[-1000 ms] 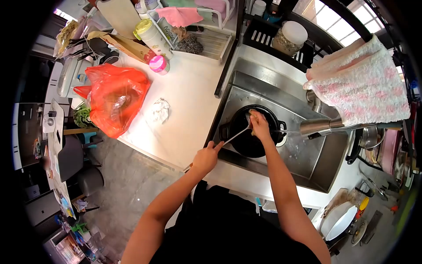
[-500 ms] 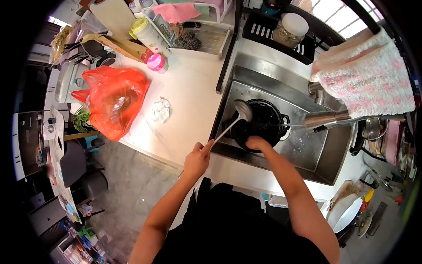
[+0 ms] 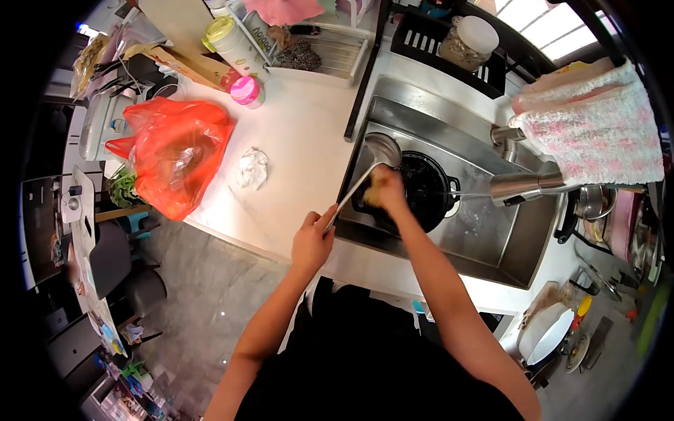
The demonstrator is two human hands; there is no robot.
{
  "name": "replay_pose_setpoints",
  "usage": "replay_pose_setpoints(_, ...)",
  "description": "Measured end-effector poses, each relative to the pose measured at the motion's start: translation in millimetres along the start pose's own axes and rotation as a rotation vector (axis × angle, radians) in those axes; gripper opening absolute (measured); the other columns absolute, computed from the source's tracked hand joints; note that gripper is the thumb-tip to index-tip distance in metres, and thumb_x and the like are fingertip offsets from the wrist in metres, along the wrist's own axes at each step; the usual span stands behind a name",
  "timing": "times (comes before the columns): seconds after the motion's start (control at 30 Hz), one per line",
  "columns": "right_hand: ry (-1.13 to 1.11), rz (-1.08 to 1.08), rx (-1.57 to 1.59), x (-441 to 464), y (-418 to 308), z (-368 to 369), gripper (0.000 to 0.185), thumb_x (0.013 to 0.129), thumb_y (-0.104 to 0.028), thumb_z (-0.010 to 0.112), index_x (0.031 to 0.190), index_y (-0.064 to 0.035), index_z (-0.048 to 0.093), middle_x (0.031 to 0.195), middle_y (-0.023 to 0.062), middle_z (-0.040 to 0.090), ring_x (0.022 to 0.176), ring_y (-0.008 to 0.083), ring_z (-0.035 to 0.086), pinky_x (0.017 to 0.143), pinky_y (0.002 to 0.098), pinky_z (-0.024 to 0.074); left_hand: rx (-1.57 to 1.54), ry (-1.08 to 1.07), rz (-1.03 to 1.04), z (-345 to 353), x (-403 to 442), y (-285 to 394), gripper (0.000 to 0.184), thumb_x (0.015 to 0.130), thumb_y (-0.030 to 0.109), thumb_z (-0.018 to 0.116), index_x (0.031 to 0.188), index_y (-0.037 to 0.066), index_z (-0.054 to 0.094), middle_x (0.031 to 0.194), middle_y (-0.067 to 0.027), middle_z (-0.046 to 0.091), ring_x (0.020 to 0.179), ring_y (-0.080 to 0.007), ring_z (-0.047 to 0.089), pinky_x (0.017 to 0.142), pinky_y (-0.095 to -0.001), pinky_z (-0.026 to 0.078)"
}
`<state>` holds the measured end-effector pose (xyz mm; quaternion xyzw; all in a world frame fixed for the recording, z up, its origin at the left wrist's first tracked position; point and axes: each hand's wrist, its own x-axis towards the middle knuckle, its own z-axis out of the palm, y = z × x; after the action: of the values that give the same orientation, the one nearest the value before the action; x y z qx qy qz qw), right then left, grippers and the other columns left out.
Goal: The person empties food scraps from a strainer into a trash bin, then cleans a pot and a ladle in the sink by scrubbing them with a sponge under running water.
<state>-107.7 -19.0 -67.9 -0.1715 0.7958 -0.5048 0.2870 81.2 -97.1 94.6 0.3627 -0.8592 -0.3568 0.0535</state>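
Observation:
My left hand [image 3: 313, 242] is closed round the long handle of a metal ladle [image 3: 383, 147], tilted over the left side of the sink. My right hand [image 3: 388, 188], smeared by motion, is against the handle just below the ladle's bowl. A small yellowish, sponge-like thing [image 3: 373, 196] shows at its fingers, too blurred to name surely. Beneath them a black pot [image 3: 430, 184] with side handles sits in the steel sink [image 3: 484, 231]. A thin stream of water runs into the pot from the metal faucet [image 3: 516, 188].
Left on the counter [image 3: 295, 154] are a red plastic bag [image 3: 179, 154], crumpled white paper [image 3: 253, 168] and a pink-lidded jar [image 3: 247, 92]. A dish rack [image 3: 330, 59] stands behind. A towel [image 3: 590, 123] hangs at the right, above the faucet.
My right hand has come up out of the pot, moving left to the ladle near its bowl. The ladle's bowl has shifted slightly up and left; my left hand keeps its grip.

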Motion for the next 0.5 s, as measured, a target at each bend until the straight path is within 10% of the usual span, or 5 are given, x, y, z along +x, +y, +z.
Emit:
replay_pose_setpoints(0.07, -0.176, -0.399, -0.45, -33.6, -1.4, 8.5, 0.024, 0.072, -0.007, 0.056, 0.096, -0.0073, 0.057, 0.095, 0.0135, 0.047, 0.088, 0.0297, 0.048, 0.074, 0.035, 0.0425, -0.012, 0.003, 0.022, 3.0, 2.1, -4.4, 0.044, 0.072, 0.008, 0.059, 0.114, 0.02, 0.053, 0.076, -0.0079, 0.049, 0.06, -0.0264, 0.053, 0.055, -0.037, 0.046)
replay_pose_setpoints(0.13, -0.222, -0.354, -0.452, -51.2, -31.0, 0.5, 0.024, 0.071, -0.004, 0.053, 0.095, -0.0049, 0.056, 0.098, 0.0137, 0.046, 0.089, 0.0339, 0.046, 0.075, 0.0384, 0.0435, -0.001, -0.015, 0.015, 0.5, 3.7, -0.7, 0.044, 0.072, 0.008, 0.059, 0.114, 0.02, 0.053, 0.076, -0.0079, 0.049, 0.06, -0.0265, 0.053, 0.055, -0.037, 0.046)
replay_pose_setpoints(0.37, -0.025, -0.649, -1.388, 26.1, -13.0, -106.0, 0.024, 0.076, -0.013, 0.047, 0.099, -0.0112, 0.057, 0.097, 0.0039, 0.05, 0.088, 0.0229, 0.046, 0.071, 0.0361, 0.039, -0.035, -0.012, 0.019, -3.3, 4.7, 3.0, 0.045, 0.072, 0.007, 0.059, 0.115, 0.02, 0.052, 0.076, -0.0081, 0.049, 0.061, -0.0266, 0.053, 0.055, -0.0371, 0.046)
replay_pose_setpoints(0.5, -0.252, -0.387, -1.673, -20.6, 23.2, -138.7, 0.023, 0.075, -0.017, 0.049, 0.093, -0.0117, 0.063, 0.111, 0.003, 0.049, 0.099, 0.0292, 0.043, 0.075, 0.0409, 0.0383, -0.045, -0.009, 0.013, -3.4, 0.8, -4.4, 0.045, 0.072, 0.007, 0.059, 0.114, 0.02, 0.052, 0.076, -0.0079, 0.049, 0.061, -0.0263, 0.053, 0.055, -0.0369, 0.045)
